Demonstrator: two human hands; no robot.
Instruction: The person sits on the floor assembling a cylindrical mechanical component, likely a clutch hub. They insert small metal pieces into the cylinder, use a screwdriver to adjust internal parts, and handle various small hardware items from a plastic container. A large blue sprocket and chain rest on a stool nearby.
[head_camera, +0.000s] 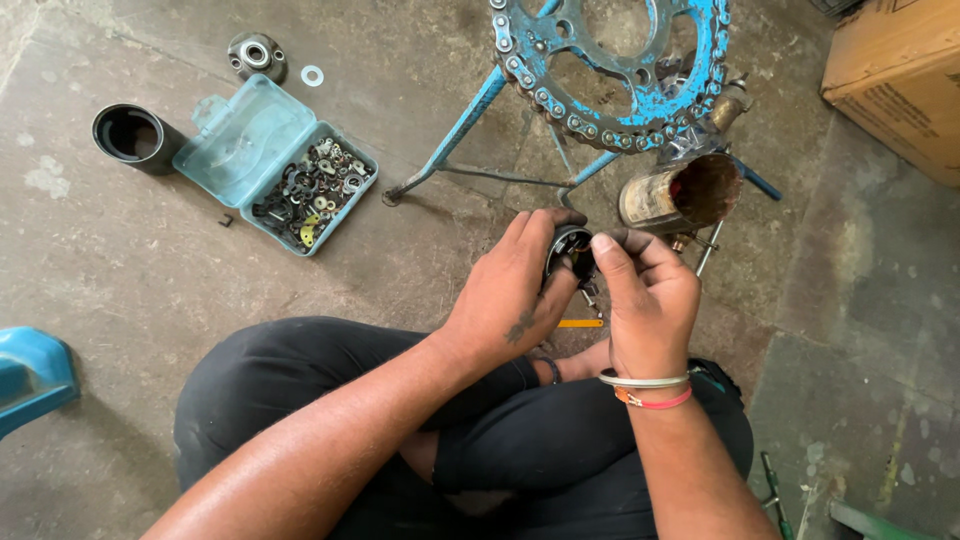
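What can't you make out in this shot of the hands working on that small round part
- Small dark round part, head view: mostly covered by the left hand and right hand; its inside is unreadable.
- Bits in the open plastic box: too small to tell apart.
- Blue sprocket and chain: cut off by the top edge.
- Cardboard box: cut off at the right edge.
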